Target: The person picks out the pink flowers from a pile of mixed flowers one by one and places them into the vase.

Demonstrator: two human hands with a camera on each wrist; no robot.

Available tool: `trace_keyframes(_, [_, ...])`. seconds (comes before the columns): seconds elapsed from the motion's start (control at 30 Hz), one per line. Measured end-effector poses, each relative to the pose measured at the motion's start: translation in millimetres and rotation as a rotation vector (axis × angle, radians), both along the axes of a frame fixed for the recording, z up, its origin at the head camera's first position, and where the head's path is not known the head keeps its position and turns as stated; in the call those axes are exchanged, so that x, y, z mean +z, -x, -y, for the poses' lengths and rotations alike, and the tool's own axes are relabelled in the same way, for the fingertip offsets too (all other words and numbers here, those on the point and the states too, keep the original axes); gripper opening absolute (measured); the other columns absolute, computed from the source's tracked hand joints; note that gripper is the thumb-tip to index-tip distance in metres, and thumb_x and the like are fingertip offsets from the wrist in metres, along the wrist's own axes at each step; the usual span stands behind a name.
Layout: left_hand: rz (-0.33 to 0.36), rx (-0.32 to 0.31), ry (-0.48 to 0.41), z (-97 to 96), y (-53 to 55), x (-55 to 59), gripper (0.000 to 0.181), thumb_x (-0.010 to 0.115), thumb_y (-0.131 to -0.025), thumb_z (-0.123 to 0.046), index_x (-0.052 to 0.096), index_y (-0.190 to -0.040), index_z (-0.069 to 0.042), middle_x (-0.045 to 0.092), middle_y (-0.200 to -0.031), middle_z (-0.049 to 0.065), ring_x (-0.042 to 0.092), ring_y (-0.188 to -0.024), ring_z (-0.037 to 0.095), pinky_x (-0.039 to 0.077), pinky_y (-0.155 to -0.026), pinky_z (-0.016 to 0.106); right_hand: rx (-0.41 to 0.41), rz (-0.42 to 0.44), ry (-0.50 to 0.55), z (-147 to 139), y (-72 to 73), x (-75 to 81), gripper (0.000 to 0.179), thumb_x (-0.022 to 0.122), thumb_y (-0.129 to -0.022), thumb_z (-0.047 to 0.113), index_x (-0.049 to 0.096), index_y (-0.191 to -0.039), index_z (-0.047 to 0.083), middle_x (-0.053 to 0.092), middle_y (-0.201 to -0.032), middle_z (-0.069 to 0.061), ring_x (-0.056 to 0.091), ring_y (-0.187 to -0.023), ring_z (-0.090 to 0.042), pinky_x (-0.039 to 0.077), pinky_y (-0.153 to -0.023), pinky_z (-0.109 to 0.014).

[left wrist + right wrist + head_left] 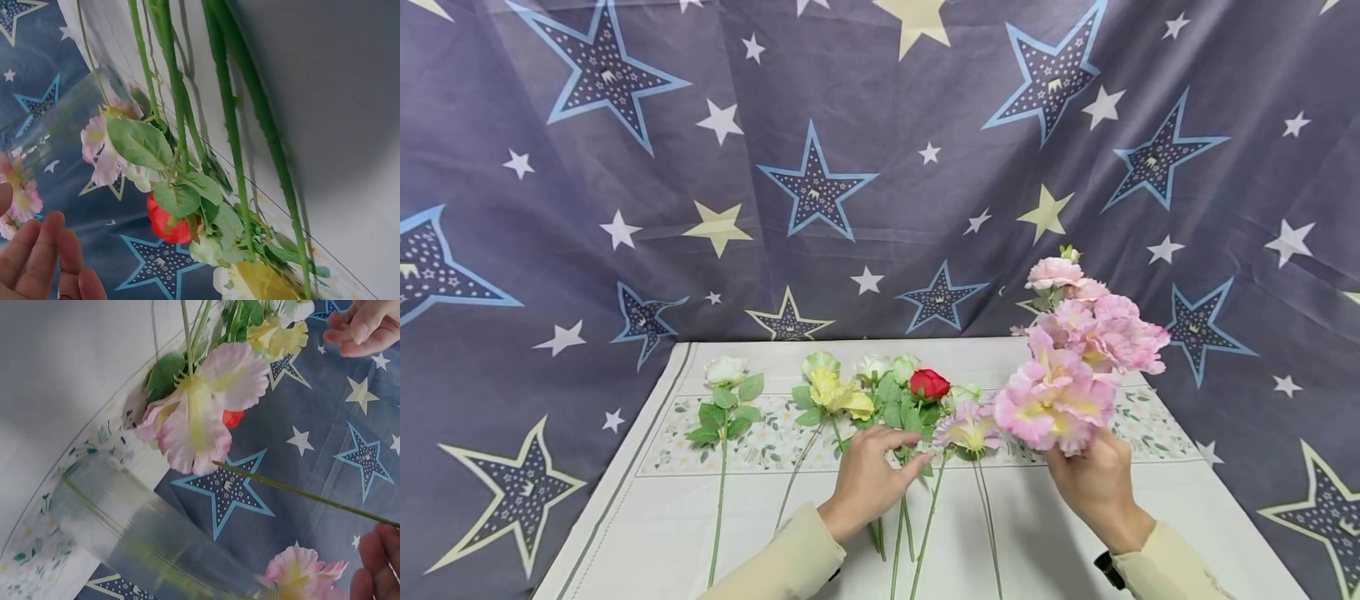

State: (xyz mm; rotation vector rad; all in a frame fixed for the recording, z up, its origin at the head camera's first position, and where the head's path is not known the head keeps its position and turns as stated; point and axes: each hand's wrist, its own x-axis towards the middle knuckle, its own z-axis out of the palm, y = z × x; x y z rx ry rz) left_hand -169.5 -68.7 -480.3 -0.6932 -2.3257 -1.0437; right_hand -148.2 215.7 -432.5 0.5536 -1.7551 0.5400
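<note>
My right hand [1093, 487] is raised at the right, just under a cluster of pink artificial flowers [1060, 400]. In the right wrist view its fingers [375, 562] pinch a thin green flower stem [300, 492], whose lower end points away from the hand. Beside that stem stands a clear vase [156, 531] with stems inside and a pink bloom [300, 569] at its mouth. My left hand [872, 475] hovers over the lying flowers, fingers loosely bent and holding nothing. Near it are a red rose [930, 383] and a pale purple flower [968, 429].
On the white table [655, 533] lie a white rose [726, 372] at the left and yellow flowers [831, 390] nearer the middle, stems toward me. A leaf-patterned strip [662, 442] crosses the table. Behind hangs a dark star-printed curtain [865, 92].
</note>
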Motion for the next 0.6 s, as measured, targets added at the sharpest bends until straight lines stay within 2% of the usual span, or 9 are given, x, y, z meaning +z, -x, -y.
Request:
trace_keyframes(0.13, [-0.001,0.034,0.016,5.3,0.2,-2.2,0.027,0.09,-0.079,-0.029,0.082,-0.103,-0.02,0.078,-0.096,-0.008,0.069,-0.087,0.009,0.052,-0.079,0.032,-0.017,-0.004,0.016,-5.1,2.1,4.1,0.046,0.054,-0.104,0.035,0.067,-0.087,-0.005,0.055,-0.058,-0.004,0.047,-0.049,-0.018,0.04,-0.045,-0.038])
trace_keyframes(0.27, [0.0,0.076,0.04,10.2,0.9,-3.6,0.027,0.09,-0.079,-0.031,0.082,-0.103,-0.022,0.078,-0.098,-0.009,0.069,-0.091,0.009,0.051,-0.081,0.034,-0.041,0.008,0.055,-10.9,2.7,9.0,0.031,0.055,-0.094,0.023,0.067,-0.087,-0.005,0.053,-0.058,-0.005,0.042,-0.049,-0.016,0.036,-0.046,-0.04])
trace_keyframes(0.4, [0.002,0.104,0.043,14.7,1.1,-4.2,0.026,0.091,-0.079,-0.03,0.082,-0.102,-0.022,0.078,-0.098,-0.008,0.069,-0.093,0.012,0.051,-0.085,0.039,-0.062,0.015,0.086,-14.8,3.2,14.6,0.022,0.057,-0.082,0.012,0.068,-0.089,-0.006,0.062,-0.064,-0.013,0.048,-0.051,-0.021,0.04,-0.05,-0.044])
trace_keyframes(0.6, [0.012,0.109,0.045,20.3,0.1,-5.2,0.03,0.091,-0.078,-0.033,0.082,-0.104,-0.023,0.078,-0.1,-0.008,0.069,-0.093,0.012,0.052,-0.088,0.039,-0.103,0.002,0.14,-18.3,5.7,24.9,0.024,0.058,-0.081,0.012,0.068,-0.092,-0.007,0.067,-0.072,-0.019,0.054,-0.056,-0.028,0.04,-0.056,-0.044])
